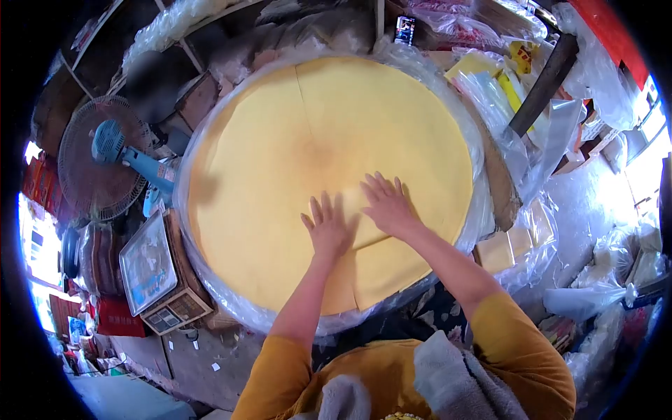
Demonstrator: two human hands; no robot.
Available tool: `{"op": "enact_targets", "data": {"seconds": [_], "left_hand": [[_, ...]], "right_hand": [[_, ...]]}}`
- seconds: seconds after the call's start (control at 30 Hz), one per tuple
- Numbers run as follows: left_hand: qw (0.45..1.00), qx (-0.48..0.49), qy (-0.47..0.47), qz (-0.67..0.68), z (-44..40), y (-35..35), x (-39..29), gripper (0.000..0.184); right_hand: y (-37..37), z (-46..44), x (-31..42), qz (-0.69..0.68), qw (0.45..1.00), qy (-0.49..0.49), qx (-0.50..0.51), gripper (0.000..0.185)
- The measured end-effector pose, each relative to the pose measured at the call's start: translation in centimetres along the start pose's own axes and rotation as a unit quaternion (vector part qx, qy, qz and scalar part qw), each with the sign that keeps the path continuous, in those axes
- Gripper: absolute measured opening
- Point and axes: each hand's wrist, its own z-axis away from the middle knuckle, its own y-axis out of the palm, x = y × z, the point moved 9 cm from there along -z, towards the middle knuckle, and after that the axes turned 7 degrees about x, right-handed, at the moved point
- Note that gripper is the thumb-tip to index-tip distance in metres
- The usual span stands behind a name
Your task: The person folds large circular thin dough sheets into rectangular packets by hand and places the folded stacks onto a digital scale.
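Head view: left hand (326, 227), right hand (388, 205) gripped nothing, seemingly smoothing yellow covering (266, 161) near 5 o'clock. I judged: even pressure next.

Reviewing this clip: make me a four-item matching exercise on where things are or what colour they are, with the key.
1. Left hand
2. Fan
3. Phone
4. Sleeves

A. Mustard-coloured
B. Beyond the far edge of the round yellow surface
C. Palm down over the yellow surface
D. Has a blue body

Pairs: 1-C, 2-D, 3-B, 4-A
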Motion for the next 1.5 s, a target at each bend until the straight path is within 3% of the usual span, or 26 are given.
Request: {"op": "enact_targets", "data": {"seconds": [0.27, 0.33, 0.37, 0.43, 0.47, 0.53, 0.63, 0.7, 0.73, 0.77, 0.8, 0.83, 0.87, 0.93, 0.97, 1.03, 1.13, 1.2, 1.23, 1.3, 1.33, 1.37, 1.4, 1.43, 1.5], "left_hand": [[0.999, 0.000, 0.016, -0.037, 0.0, 0.6, -0.5, 0.070], [0.999, 0.014, 0.015, -0.047, -0.3, 0.7, -0.3, 0.069], [0.992, -0.073, 0.047, -0.096, 0.2, -0.8, -0.7, 0.068], [0.992, -0.059, 0.019, -0.106, 0.7, -1.1, 0.4, 0.068], [0.993, -0.053, 0.006, -0.109, 1.2, -1.4, 0.8, 0.068], [0.997, 0.000, -0.044, -0.068, 2.1, -2.4, 1.5, 0.063], [0.995, 0.039, -0.086, 0.021, 4.8, -1.5, 3.2, 0.054], [0.988, 0.025, -0.099, 0.117, 6.7, -1.3, 3.6, 0.048], [0.977, 0.076, -0.108, 0.165, 7.3, -0.8, 3.9, 0.048], [0.962, 0.125, -0.116, 0.213, 8.1, -0.4, 4.2, 0.048], [0.942, 0.173, -0.124, 0.260, 9.0, -0.1, 4.3, 0.047], [0.944, 0.151, -0.122, 0.265, 9.4, 0.1, 4.8, 0.052], [0.900, 0.114, -0.146, 0.395, 10.5, 0.4, 5.5, 0.054], [0.759, 0.010, -0.184, 0.625, 13.0, -0.1, 7.6, 0.061], [0.726, -0.032, -0.168, 0.666, 13.8, -1.2, 8.6, 0.064], [0.656, -0.108, -0.122, 0.737, 15.7, -4.5, 10.0, 0.070], [0.718, -0.158, -0.185, 0.652, 18.4, -9.5, 15.6, 0.068], [0.669, -0.249, -0.094, 0.694, 19.4, -13.2, 21.3, 0.063], [0.679, -0.342, -0.037, 0.648, 20.1, -18.5, 23.1, 0.062], [0.758, -0.337, -0.109, 0.547, 21.0, -20.4, 32.4, 0.049], [0.781, -0.392, -0.069, 0.482, 22.0, -23.4, 34.7, 0.046], [0.769, -0.380, -0.081, 0.508, 22.3, -24.1, 39.1, 0.049], [0.728, -0.364, -0.175, 0.554, 23.3, -22.4, 45.6, 0.056], [0.698, -0.384, -0.179, 0.577, 23.9, -20.8, 53.1, 0.062], [0.654, -0.342, -0.240, 0.631, 24.4, -18.8, 60.0, 0.064]], "right_hand": [[2.2, 0.2, -1.0, 0.018, 1.000, -0.004, -0.016, 0.058], [2.2, -0.1, -2.7, -0.082, 0.996, 0.003, -0.029, 0.058], [2.4, 0.0, -3.5, -0.134, 0.990, 0.007, -0.030, 0.059], [-0.6, 3.3, -5.7, -0.208, 0.959, 0.071, -0.178, 0.047], [-1.8, 6.1, -6.6, -0.268, 0.933, 0.143, -0.191, 0.045], [0.5, 8.6, -7.6, -0.233, 0.945, 0.222, -0.056, 0.045], [4.9, 12.0, -4.3, -0.505, 0.822, 0.253, 0.071, 0.047], [5.3, 12.2, -1.9, -0.560, 0.793, 0.236, 0.038, 0.049], [5.6, 12.0, -0.9, -0.587, 0.777, 0.226, 0.023, 0.050], [6.2, 10.9, 0.4, -0.720, 0.679, 0.143, -0.032, 0.053], [6.7, 10.8, 1.1, -0.740, 0.656, 0.151, -0.018, 0.052], [7.0, 10.6, 1.8, -0.759, 0.632, 0.157, -0.002, 0.051], [7.4, 10.1, 2.6, -0.776, 0.609, 0.161, 0.017, 0.051], [5.3, 9.0, 5.5, -0.797, 0.590, 0.126, 0.038, 0.050], [4.2, 8.3, 7.5, -0.808, 0.577, 0.108, 0.052, 0.050], [2.0, 6.7, 11.9, -0.799, 0.597, 0.033, 0.068, 0.052], [-0.5, 5.2, 16.2, -0.742, 0.658, -0.006, 0.129, 0.058], [-2.4, 5.0, 18.2, -0.716, 0.679, -0.029, 0.159, 0.062], [-3.6, 5.3, 19.0, -0.717, 0.677, -0.050, 0.160, 0.063], [-3.9, 5.9, 17.9, -0.697, 0.697, -0.063, 0.153, 0.058], [-3.3, 6.3, 15.9, -0.681, 0.715, -0.042, 0.149, 0.053], [-2.5, 6.7, 13.7, -0.665, 0.732, -0.023, 0.145, 0.049], [-1.5, 7.5, 11.4, -0.649, 0.748, -0.004, 0.141, 0.045], [0.0, 8.5, 8.8, -0.624, 0.769, 0.028, 0.137, 0.039], [2.4, 10.1, 4.4, -0.569, 0.809, 0.073, 0.124, 0.028]]}}
